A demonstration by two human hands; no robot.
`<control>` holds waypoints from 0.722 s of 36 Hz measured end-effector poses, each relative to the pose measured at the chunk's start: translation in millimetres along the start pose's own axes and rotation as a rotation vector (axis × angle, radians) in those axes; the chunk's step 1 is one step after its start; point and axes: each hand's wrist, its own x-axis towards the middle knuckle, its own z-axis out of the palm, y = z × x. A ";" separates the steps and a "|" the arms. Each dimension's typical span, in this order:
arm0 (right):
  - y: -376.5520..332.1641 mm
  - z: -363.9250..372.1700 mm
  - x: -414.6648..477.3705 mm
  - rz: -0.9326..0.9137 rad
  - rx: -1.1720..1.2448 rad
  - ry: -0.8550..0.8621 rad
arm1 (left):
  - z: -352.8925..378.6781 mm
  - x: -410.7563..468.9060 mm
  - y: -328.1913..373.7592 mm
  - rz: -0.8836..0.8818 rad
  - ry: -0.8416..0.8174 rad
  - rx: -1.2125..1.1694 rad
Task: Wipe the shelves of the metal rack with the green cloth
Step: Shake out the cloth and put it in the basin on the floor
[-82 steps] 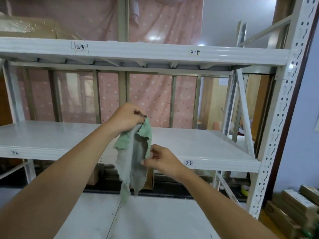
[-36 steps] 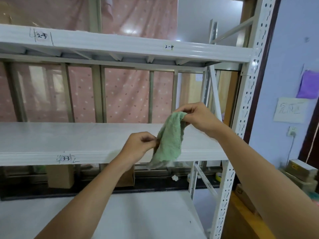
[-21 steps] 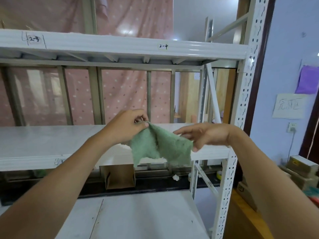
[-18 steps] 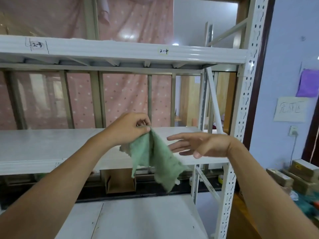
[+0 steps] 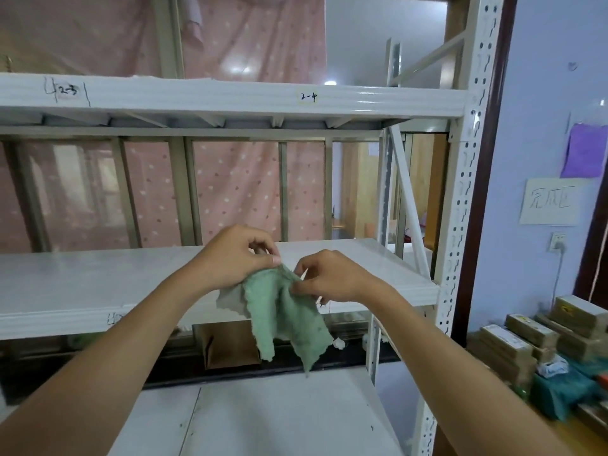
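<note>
Green cloth – pinched by both hands | left hand | right hand

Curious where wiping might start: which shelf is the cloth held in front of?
The middle shelf: the green cloth hangs across its front edge, below the shelf marked 2-4.

Bare middle shelf, upright post rightward

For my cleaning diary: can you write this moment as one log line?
phase: getting ready | left hand: pinches green cloth | right hand: pinches same cloth | cloth: hangs before middle shelf | wiping: not yet
</note>
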 end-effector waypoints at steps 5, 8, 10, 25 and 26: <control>4.7 -1.2 -1.3 -0.008 -0.082 -0.098 | 4.3 -3.5 -2.7 0.004 0.084 -0.063; 5.0 -1.9 -8.6 -0.004 0.135 -0.185 | 4.6 -2.9 -10.0 0.007 0.091 -0.088; 3.3 -4.2 -14.9 -0.033 0.286 -0.212 | 4.0 -2.2 -17.0 -0.001 0.089 -0.117; 6.4 -23.8 -54.2 -0.079 0.676 -0.017 | 80.9 3.0 -15.4 -0.158 0.025 -0.546; 9.5 -26.0 -59.5 -0.069 0.681 0.014 | 84.4 1.8 -8.4 -0.160 -0.002 -0.636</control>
